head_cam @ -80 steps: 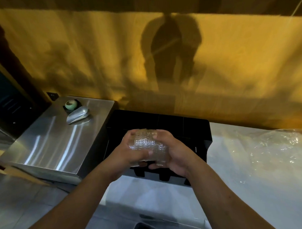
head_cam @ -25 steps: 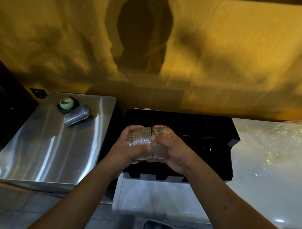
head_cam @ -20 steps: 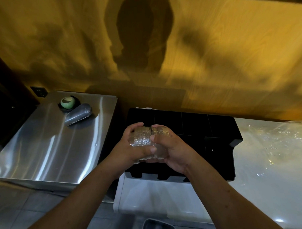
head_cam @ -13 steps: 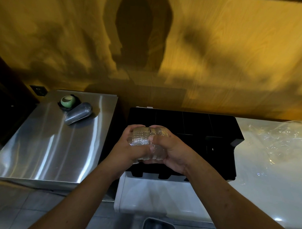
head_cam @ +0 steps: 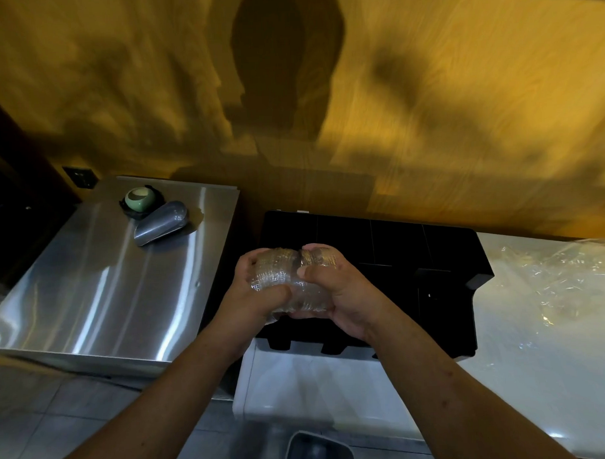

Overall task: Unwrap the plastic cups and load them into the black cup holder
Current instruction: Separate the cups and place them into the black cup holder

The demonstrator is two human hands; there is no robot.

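A short stack of clear plastic cups (head_cam: 285, 278) lies sideways between both my hands, above the front left part of the black cup holder (head_cam: 398, 260). My left hand (head_cam: 252, 293) wraps its left end, thumb underneath. My right hand (head_cam: 334, 290) grips the right end, thumb pressed on top. Whether wrap still covers the stack cannot be told. The holder stands on a white counter (head_cam: 334, 382) against the wall, and its slots look dark and hard to read.
A steel cabinet top (head_cam: 101, 288) to the left carries a metal scoop (head_cam: 160, 223) and a small green bowl (head_cam: 140, 198). Crumpled clear plastic wrap (head_cam: 553, 275) lies on the counter at right. A grey bin rim (head_cam: 315, 448) shows below.
My hands have kept their grip on the cup stack at the same spot, with small finger shifts. The camera view has drifted slightly left over the last seconds.
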